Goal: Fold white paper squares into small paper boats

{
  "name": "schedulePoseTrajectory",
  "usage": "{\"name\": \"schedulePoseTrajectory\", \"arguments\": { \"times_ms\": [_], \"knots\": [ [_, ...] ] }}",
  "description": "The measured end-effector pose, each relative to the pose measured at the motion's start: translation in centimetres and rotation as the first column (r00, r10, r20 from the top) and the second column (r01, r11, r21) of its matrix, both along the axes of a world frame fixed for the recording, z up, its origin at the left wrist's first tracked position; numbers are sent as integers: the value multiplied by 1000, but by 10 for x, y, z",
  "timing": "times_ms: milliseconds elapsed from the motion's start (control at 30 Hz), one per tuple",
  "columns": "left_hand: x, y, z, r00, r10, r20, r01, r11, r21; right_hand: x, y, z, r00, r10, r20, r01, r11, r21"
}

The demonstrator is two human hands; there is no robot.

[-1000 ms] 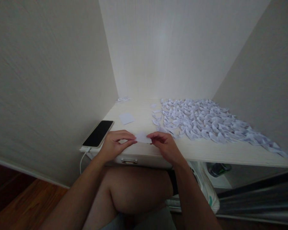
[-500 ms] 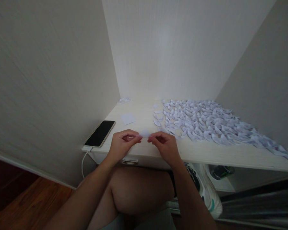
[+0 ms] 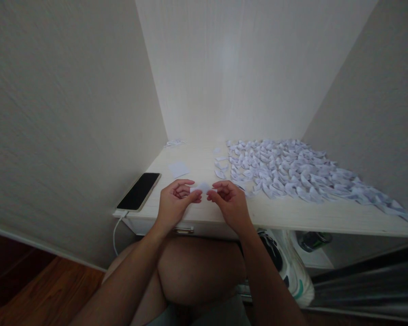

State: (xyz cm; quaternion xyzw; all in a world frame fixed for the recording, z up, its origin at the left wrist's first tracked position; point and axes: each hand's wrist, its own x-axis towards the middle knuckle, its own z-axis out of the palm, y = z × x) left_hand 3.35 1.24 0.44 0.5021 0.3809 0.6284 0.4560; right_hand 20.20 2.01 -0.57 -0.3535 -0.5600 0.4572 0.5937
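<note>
A small piece of white paper (image 3: 202,186) is held between my two hands, above the front part of the white desk (image 3: 204,209). My left hand (image 3: 178,197) pinches its left side between thumb and fingers. On the opposite side my right hand (image 3: 228,199) grips the paper with thumb and fingertips. Just beyond my left hand lies a flat white paper square (image 3: 179,169). Several folded paper pieces (image 3: 220,169) lie loose behind my right hand, beside a wide pile of folded white paper pieces (image 3: 285,170) that spreads to the right.
A phone (image 3: 139,191) with a white charging cable (image 3: 114,235) lies at the desk's left edge. Thin white paper bits (image 3: 174,142) sit in the far left corner. Walls enclose the desk. Below are a drawer handle (image 3: 184,230), a white shoe (image 3: 289,267) and a dark can (image 3: 313,241).
My fingers have shifted on the paper; the fingers of both hands are lifted and spread a little more. The whole view has moved slightly.
</note>
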Motion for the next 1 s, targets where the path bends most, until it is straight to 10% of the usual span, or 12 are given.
{"name": "schedulePoseTrajectory", "arguments": {
  "times_ms": [767, 1000],
  "knots": [
    [-26, -7, 11, 950, -191, -246, 173, 981, -91, 3, -6, 3, 975, 15, 223, -24, 999, 40],
    [-23, -18, 19, 946, -100, -309, 114, 993, 27, 10, -6, 9, 977, 207, -54, -213, 970, -122]
  ]
}}
